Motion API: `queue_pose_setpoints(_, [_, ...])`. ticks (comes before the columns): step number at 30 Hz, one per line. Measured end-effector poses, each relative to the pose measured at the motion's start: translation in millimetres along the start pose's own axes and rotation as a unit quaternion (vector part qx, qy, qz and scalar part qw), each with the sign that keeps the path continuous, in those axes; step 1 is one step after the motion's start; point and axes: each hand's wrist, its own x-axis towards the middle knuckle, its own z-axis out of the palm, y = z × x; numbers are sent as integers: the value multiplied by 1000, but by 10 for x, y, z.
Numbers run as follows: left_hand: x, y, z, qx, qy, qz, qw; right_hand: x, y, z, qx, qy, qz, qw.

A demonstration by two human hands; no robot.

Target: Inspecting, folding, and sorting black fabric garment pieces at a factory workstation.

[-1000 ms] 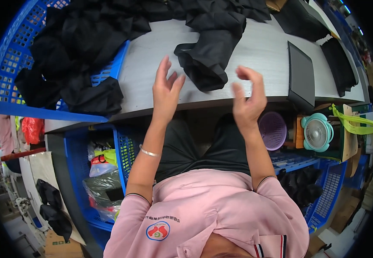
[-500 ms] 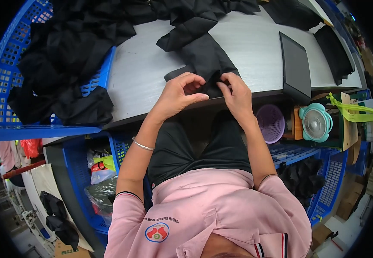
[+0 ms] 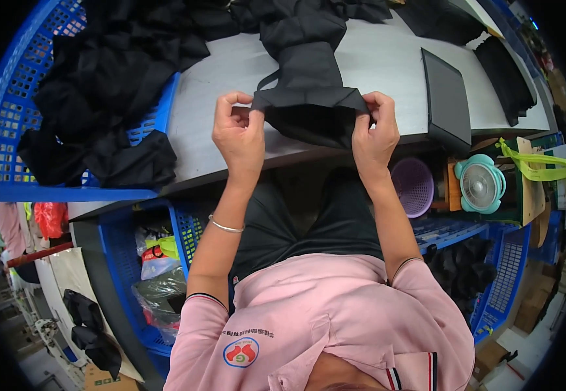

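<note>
A black fabric piece [image 3: 310,67] lies across the grey table, its near end spread into a wide, dark opening that faces me. My left hand [image 3: 238,133] pinches the left corner of that opening between thumb and fingers. At the right corner, my right hand [image 3: 375,133] grips the edge the same way. The cloth is drawn taut between the two hands near the table's front edge, and a narrow loop of fabric stands out beside its left side. Farther back the piece runs up to more black cloth [image 3: 306,26].
A blue basket [image 3: 68,194] heaped with black fabric stands at the left. On the table's right lie a dark flat panel [image 3: 449,98] and a folded black piece [image 3: 506,81]. Below the right edge are a purple bin [image 3: 413,188] and a small turquoise fan [image 3: 480,184].
My hands have moved apart, left hand to the left and right hand slightly right. The bunched cloth between them is now stretched into an open mouth.
</note>
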Motion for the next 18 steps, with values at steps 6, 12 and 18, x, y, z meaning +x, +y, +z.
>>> queue_pose_setpoints(6, [-245,-155,127,-122,-64,-174,975,-247,76,-15,64,-108,229,965])
queue_pose_setpoints(12, [-416,-163,229,-91,-53,-69,992,-398,-376,46,123,-135,163,970])
queue_pose_setpoints(18, [-570,-36,-124,-69,-70,-135,986,-149,161,-84,152,-117,291,937])
